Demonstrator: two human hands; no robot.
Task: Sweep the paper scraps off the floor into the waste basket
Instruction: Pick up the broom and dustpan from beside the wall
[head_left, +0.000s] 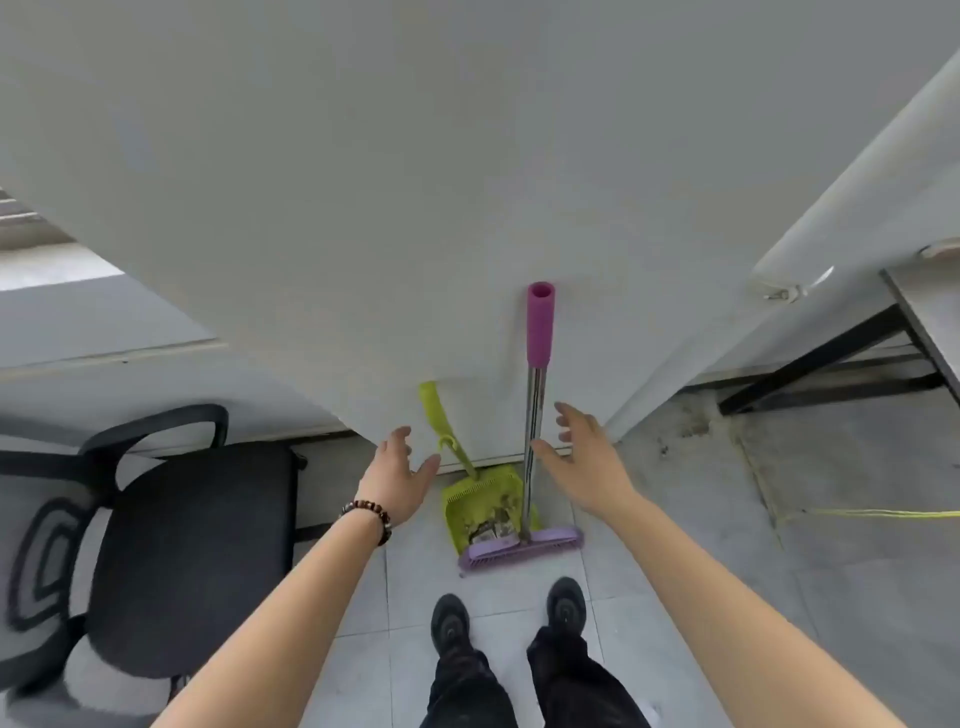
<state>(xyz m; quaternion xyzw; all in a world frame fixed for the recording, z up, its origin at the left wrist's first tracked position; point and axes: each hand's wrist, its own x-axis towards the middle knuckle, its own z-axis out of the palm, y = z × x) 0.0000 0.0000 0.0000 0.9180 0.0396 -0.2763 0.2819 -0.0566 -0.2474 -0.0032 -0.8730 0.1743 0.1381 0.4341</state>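
At the left edge of the floor (701, 519) stands a black office chair (192, 561) with a grey-and-black patterned cushion beside it. Next comes the left hand (395, 473), wearing a dark bead bracelet (371, 514) at the wrist; its fingers are spread and relaxed, grasping nothing, and it hovers just left of the green dustpan (483, 499). The dustpan stands on the floor where the tiles meet the white wall (363, 208), its long handle slanting up and left against that wall, and dark and pale debris lies in its pan; whether this is paper cannot be told. Just to its right the broom (535, 415) leans upright on the same wall, its purple head on the floor touching the pan's front edge, its metal pole ending in a magenta grip. The right hand (582, 462) is beside the pole, fingers released and splayed, the thumb tip reaching the metal; whether it touches cannot be told. Below, two black shoes (451, 618) stand on the tiles near the broom head. Farther right a yellow cord (883, 513) runs across the floor, and a table (924, 322) with black legs stands at the right edge.
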